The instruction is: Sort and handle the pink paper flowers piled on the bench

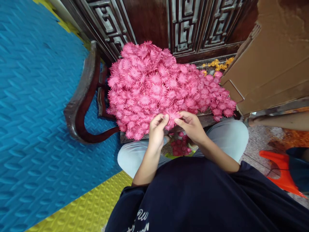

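Note:
Between my two hands is a pink artificial flower, its thin petals spread flat. My left hand pinches its left edge between thumb and fingers. On the other side, my right hand grips the right edge in the same way. Just beyond them a large heap of loose pink flowers covers most of a dark wooden bench, trailing off toward the right. The undersides of the held flower are hidden.
A curved wooden armrest stands at left, over blue matting. On the right are a cardboard box, orange flower pieces, an orange stool and another person's leg. Darker pink flowers lie below the bench.

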Demonstrator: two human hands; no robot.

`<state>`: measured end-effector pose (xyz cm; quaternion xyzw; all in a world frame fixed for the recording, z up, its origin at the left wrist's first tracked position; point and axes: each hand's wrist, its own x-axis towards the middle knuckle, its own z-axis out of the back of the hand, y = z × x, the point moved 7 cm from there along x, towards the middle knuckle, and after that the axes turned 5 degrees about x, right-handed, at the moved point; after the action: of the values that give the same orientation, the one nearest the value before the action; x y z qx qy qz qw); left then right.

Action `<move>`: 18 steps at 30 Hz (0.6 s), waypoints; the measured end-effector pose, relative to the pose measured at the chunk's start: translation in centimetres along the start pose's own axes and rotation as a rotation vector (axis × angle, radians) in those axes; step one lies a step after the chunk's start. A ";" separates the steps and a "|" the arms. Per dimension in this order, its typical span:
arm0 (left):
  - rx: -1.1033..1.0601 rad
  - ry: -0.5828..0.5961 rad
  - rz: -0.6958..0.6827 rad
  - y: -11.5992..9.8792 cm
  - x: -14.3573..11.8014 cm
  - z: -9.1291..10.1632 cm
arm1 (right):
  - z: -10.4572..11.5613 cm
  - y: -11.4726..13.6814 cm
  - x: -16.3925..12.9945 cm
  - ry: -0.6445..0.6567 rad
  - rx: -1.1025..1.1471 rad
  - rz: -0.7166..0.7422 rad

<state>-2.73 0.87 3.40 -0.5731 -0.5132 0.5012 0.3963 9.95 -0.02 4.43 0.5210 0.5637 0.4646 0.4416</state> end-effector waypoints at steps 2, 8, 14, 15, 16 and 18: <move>-0.103 0.021 0.074 0.6 0.2 -0.2 | -0.5 -0.5 0.2 0.041 0.014 -0.031; -0.075 -0.163 -0.009 1.1 0.3 1.9 | -0.8 -1.4 1.4 0.020 0.013 -0.088; 0.067 -0.291 -0.246 -0.2 0.4 3.5 | -1.5 -1.4 2.7 0.003 0.051 -0.033; 0.045 -0.319 -0.268 -0.1 0.5 3.8 | -1.4 -1.2 3.3 -0.018 0.051 -0.011; 0.022 -0.349 -0.276 0.2 0.5 4.1 | -1.2 -0.9 4.3 -0.058 0.042 0.020; 0.017 -0.382 -0.241 1.3 0.7 4.5 | -0.5 0.2 6.9 -0.188 -0.021 0.118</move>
<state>-6.96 1.10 1.22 -0.3988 -0.6397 0.5539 0.3535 9.08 6.83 4.63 0.5901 0.4832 0.4446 0.4697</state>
